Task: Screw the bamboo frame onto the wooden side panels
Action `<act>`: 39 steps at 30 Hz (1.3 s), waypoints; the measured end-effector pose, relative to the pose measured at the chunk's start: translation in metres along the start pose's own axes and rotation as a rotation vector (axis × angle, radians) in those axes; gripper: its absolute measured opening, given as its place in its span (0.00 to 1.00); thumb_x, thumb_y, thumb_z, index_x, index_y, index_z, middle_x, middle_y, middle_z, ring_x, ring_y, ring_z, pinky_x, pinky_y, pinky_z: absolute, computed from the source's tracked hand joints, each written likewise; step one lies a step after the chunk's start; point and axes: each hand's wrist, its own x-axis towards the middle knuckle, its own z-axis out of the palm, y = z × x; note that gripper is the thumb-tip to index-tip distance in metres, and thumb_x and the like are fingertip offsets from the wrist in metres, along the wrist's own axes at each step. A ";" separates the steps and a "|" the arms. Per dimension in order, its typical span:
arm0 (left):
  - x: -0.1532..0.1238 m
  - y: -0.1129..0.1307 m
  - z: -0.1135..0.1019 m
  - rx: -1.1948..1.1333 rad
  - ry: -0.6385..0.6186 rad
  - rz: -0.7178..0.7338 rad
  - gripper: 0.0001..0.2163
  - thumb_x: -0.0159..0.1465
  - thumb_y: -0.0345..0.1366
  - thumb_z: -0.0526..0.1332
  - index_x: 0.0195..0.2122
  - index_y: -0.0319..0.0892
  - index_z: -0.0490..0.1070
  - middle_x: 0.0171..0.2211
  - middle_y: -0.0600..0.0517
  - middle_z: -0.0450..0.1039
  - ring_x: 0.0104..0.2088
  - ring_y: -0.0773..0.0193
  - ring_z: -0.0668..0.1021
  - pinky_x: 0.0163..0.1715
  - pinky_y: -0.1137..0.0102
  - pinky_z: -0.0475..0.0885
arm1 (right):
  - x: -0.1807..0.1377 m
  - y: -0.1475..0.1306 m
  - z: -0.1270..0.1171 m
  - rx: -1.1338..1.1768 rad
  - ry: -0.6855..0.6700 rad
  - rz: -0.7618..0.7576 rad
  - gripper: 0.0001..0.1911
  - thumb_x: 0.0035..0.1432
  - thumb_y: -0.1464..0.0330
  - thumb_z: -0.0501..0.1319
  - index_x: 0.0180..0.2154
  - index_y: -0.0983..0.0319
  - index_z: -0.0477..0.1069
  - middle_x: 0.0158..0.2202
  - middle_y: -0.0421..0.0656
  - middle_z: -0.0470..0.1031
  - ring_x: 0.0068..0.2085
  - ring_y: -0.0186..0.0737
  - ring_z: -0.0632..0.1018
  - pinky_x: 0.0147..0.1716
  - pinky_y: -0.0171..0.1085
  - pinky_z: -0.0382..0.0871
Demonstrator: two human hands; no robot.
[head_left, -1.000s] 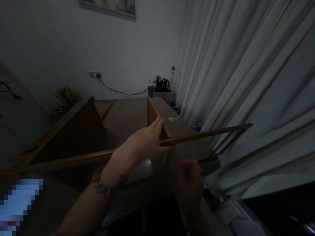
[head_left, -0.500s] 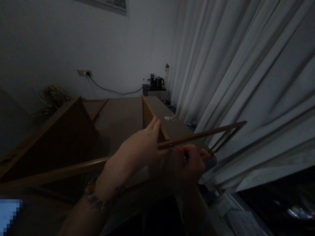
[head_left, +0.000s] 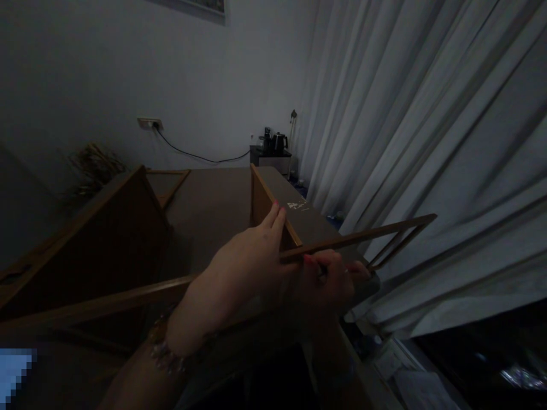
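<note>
A wooden frame piece with a long rail (head_left: 367, 232) runs across in front of me, its looped end to the right. My left hand (head_left: 248, 256) wraps the rail where it meets an upright wooden board (head_left: 260, 196); two fingers lie along the board's top edge. Close by on the right, my right hand (head_left: 327, 279) is closed just below the rail, fingertips pinched near the joint. A thin shiny tool (head_left: 321, 274) shows a little between its fingers; most of it is hidden and its kind is unclear.
A larger wooden panel (head_left: 94, 245) stands on the left of the brown table (head_left: 209, 199). Small pale pieces (head_left: 297, 205) lie on the table beyond the board. White curtains (head_left: 384, 142) hang on the right. A kettle (head_left: 280, 142) stands on a dark cabinet (head_left: 273, 161) behind.
My right hand has moved slightly closer to the rail, and the tool's thin tip no longer shows. My left hand keeps its hold. The view has shifted slightly.
</note>
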 end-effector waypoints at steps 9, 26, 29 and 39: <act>-0.002 0.001 0.001 0.007 0.035 -0.001 0.41 0.60 0.49 0.60 0.68 0.36 0.43 0.71 0.38 0.39 0.65 0.46 0.64 0.59 0.59 0.69 | 0.000 0.001 0.002 -0.068 0.069 -0.069 0.12 0.67 0.64 0.55 0.29 0.57 0.63 0.20 0.31 0.73 0.22 0.34 0.71 0.40 0.43 0.51; -0.007 0.007 -0.003 0.075 0.035 -0.055 0.38 0.62 0.54 0.55 0.68 0.38 0.47 0.70 0.40 0.43 0.54 0.44 0.77 0.44 0.59 0.78 | 0.001 0.010 0.017 -0.023 0.140 0.135 0.28 0.62 0.43 0.47 0.39 0.58 0.70 0.35 0.41 0.63 0.37 0.41 0.66 0.40 0.42 0.56; -0.006 0.007 -0.004 0.076 0.039 -0.048 0.38 0.62 0.55 0.55 0.68 0.39 0.48 0.70 0.40 0.44 0.51 0.43 0.79 0.42 0.57 0.78 | 0.000 0.010 0.014 -0.028 0.049 0.128 0.29 0.65 0.45 0.42 0.37 0.57 0.72 0.35 0.41 0.62 0.39 0.42 0.66 0.42 0.44 0.53; -0.004 0.002 0.002 -0.004 0.103 0.066 0.31 0.62 0.50 0.59 0.64 0.44 0.58 0.69 0.40 0.49 0.49 0.47 0.81 0.41 0.60 0.79 | -0.007 0.026 0.009 -0.015 0.018 -0.021 0.23 0.66 0.49 0.47 0.39 0.55 0.72 0.36 0.40 0.62 0.39 0.41 0.65 0.43 0.43 0.52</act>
